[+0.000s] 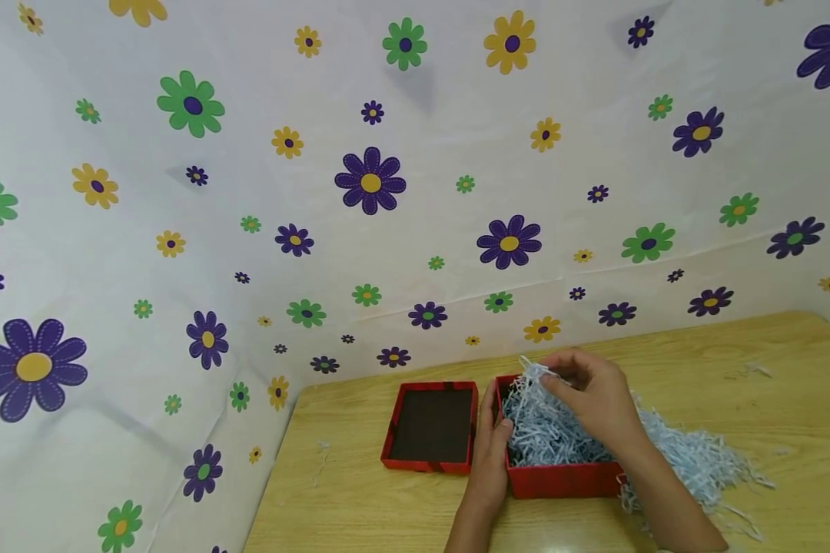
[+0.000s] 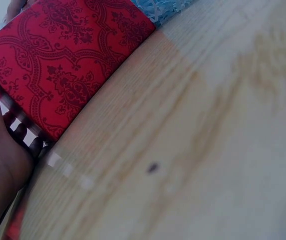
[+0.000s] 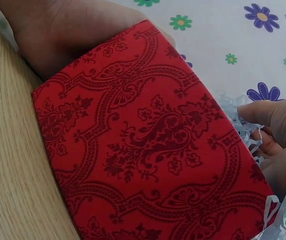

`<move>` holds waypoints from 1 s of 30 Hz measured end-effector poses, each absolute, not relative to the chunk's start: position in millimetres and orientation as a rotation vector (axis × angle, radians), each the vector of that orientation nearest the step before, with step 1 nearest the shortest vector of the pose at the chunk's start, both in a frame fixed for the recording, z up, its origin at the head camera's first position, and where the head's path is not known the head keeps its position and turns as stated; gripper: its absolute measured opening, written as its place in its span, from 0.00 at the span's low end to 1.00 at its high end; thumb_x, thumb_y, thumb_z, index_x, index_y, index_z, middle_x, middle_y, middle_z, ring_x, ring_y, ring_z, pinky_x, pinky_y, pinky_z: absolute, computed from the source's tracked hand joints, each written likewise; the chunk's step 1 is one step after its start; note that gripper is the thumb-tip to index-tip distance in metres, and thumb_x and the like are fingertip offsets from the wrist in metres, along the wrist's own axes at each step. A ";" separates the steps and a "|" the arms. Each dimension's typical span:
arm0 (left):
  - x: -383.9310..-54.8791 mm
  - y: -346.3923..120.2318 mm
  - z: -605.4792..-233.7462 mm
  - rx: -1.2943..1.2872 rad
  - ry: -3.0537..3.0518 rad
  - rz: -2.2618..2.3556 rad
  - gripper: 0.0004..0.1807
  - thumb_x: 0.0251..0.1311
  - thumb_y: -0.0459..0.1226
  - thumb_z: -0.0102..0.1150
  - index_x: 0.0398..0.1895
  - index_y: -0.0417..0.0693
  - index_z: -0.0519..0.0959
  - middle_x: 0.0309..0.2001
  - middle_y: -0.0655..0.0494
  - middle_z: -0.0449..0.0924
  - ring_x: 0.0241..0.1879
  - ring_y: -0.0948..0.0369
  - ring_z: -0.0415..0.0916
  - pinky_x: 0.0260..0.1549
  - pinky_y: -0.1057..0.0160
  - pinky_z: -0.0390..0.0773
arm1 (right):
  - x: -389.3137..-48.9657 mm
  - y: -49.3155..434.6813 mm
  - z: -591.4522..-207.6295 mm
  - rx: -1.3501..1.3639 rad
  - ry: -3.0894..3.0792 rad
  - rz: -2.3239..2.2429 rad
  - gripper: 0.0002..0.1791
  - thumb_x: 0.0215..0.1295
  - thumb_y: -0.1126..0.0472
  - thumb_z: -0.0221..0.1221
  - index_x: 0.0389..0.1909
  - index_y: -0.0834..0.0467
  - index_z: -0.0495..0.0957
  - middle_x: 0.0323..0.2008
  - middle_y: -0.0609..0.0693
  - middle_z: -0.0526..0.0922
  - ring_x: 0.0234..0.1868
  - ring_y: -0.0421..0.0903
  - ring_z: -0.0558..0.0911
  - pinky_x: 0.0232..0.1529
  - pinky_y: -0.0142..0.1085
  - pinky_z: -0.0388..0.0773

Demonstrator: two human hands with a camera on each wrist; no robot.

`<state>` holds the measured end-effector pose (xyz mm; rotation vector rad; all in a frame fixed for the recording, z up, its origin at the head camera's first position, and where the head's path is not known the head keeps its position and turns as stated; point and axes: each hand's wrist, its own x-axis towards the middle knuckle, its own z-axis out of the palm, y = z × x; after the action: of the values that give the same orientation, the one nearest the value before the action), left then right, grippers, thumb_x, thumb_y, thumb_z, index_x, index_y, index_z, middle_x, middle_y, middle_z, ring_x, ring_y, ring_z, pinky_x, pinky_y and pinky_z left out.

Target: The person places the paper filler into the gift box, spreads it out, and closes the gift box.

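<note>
A red box with a dark floral pattern stands on the table, filled with pale blue shredded paper. My left hand holds the box at its left wall, thumb by the rim and fingers along the outside; in the left wrist view those fingers show beside the box's corner. Over the box's far part, my right hand pinches a tuft of the shredded paper between thumb and fingers. The right wrist view shows the right thumb at strands along the box's top edge.
Left of the box lies a red lid, its dark inside facing up. A loose heap of shredded paper spreads on the wooden table to the right, with stray strands around. A flowered white cloth hangs behind and at the left.
</note>
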<state>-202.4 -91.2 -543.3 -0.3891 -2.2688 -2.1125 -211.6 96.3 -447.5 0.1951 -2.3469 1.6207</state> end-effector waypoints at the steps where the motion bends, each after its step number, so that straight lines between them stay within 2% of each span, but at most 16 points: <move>1: -203.8 -91.4 -545.6 -0.374 -2.263 -2.128 0.34 0.80 0.48 0.39 0.86 0.76 0.49 0.86 0.64 0.43 0.84 0.51 0.38 0.77 0.32 0.44 | -211.9 95.7 -448.1 0.201 -2.356 1.617 0.12 0.69 0.64 0.69 0.52 0.59 0.85 0.48 0.55 0.89 0.49 0.51 0.87 0.47 0.24 0.79; 3: -205.1 -91.7 -548.2 -0.364 -2.266 -2.138 0.33 0.80 0.48 0.40 0.85 0.79 0.49 0.85 0.68 0.43 0.84 0.55 0.39 0.78 0.34 0.44 | -212.5 94.6 -448.7 0.212 -2.378 1.608 0.13 0.69 0.65 0.70 0.52 0.60 0.85 0.48 0.55 0.89 0.49 0.52 0.87 0.47 0.25 0.79; 6: -205.8 -92.4 -549.4 -0.357 -2.277 -2.144 0.34 0.80 0.49 0.40 0.85 0.80 0.49 0.85 0.69 0.43 0.84 0.57 0.39 0.79 0.36 0.44 | -213.1 92.4 -450.6 0.232 -2.408 1.613 0.13 0.68 0.65 0.70 0.52 0.60 0.85 0.49 0.55 0.89 0.51 0.54 0.87 0.52 0.35 0.84; 10: -204.3 -92.4 -546.3 -0.369 -2.292 -2.124 0.34 0.80 0.50 0.39 0.86 0.75 0.47 0.86 0.61 0.42 0.84 0.51 0.39 0.78 0.32 0.43 | -213.3 90.8 -453.4 0.272 -2.448 1.630 0.14 0.67 0.65 0.71 0.52 0.60 0.84 0.49 0.55 0.88 0.53 0.56 0.87 0.56 0.51 0.84; 11: -204.2 -92.4 -546.1 -0.368 -2.293 -2.121 0.34 0.80 0.50 0.39 0.86 0.76 0.47 0.86 0.60 0.42 0.84 0.51 0.40 0.78 0.32 0.43 | -212.8 90.7 -453.1 0.279 -2.457 1.632 0.14 0.67 0.65 0.71 0.52 0.60 0.84 0.50 0.55 0.88 0.53 0.57 0.87 0.57 0.52 0.84; 15: -203.6 -91.9 -545.2 -0.367 -2.276 -2.132 0.34 0.80 0.49 0.40 0.86 0.76 0.48 0.86 0.60 0.42 0.84 0.53 0.41 0.78 0.34 0.45 | -209.4 93.2 -445.8 0.287 -2.459 1.648 0.16 0.68 0.63 0.70 0.55 0.61 0.83 0.52 0.57 0.88 0.54 0.57 0.87 0.56 0.48 0.84; 16: -203.6 -91.6 -544.9 -0.373 -2.276 -2.124 0.35 0.80 0.49 0.39 0.86 0.75 0.47 0.86 0.58 0.42 0.84 0.52 0.41 0.78 0.34 0.46 | -208.0 94.6 -442.6 0.283 -2.452 1.652 0.16 0.69 0.63 0.70 0.55 0.60 0.83 0.52 0.57 0.88 0.54 0.57 0.87 0.56 0.45 0.85; 19: -203.6 -91.1 -544.3 -0.363 -2.273 -2.137 0.34 0.79 0.49 0.40 0.86 0.76 0.48 0.86 0.61 0.43 0.84 0.54 0.42 0.78 0.37 0.48 | -203.4 99.4 -433.0 0.277 -2.414 1.674 0.16 0.70 0.63 0.69 0.56 0.60 0.83 0.52 0.57 0.88 0.53 0.56 0.88 0.51 0.33 0.85; 22: -203.4 -91.3 -544.2 -0.361 -2.278 -2.134 0.34 0.79 0.49 0.40 0.86 0.76 0.48 0.86 0.61 0.44 0.84 0.53 0.42 0.78 0.35 0.48 | -200.0 102.9 -426.9 0.283 -2.370 1.686 0.15 0.71 0.63 0.68 0.56 0.59 0.83 0.51 0.58 0.88 0.51 0.55 0.88 0.47 0.25 0.83; 24: -203.4 -91.8 -544.5 -0.361 -2.286 -2.124 0.35 0.79 0.50 0.40 0.86 0.76 0.48 0.86 0.61 0.44 0.84 0.52 0.42 0.78 0.34 0.46 | -199.5 103.6 -425.8 0.294 -2.350 1.710 0.14 0.71 0.64 0.68 0.55 0.60 0.83 0.50 0.58 0.88 0.50 0.54 0.88 0.46 0.25 0.82; 26: -203.2 -92.3 -544.5 -0.378 -2.293 -2.101 0.35 0.80 0.49 0.39 0.87 0.72 0.47 0.86 0.56 0.43 0.84 0.48 0.41 0.77 0.30 0.45 | -200.6 102.7 -427.6 0.308 -2.363 1.727 0.13 0.71 0.65 0.67 0.55 0.60 0.83 0.50 0.57 0.88 0.49 0.53 0.87 0.46 0.25 0.83; 30: -203.7 -92.3 -544.9 -0.386 -2.294 -2.092 0.35 0.80 0.49 0.38 0.87 0.73 0.47 0.86 0.55 0.42 0.84 0.48 0.42 0.77 0.32 0.46 | -205.5 96.5 -436.8 0.341 -2.436 1.763 0.12 0.71 0.67 0.66 0.53 0.62 0.84 0.50 0.56 0.88 0.49 0.52 0.87 0.47 0.28 0.84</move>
<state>-203.7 -92.3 -544.9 -0.3862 -2.2938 -2.0922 -205.5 96.5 -436.8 0.3410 -2.4362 1.7634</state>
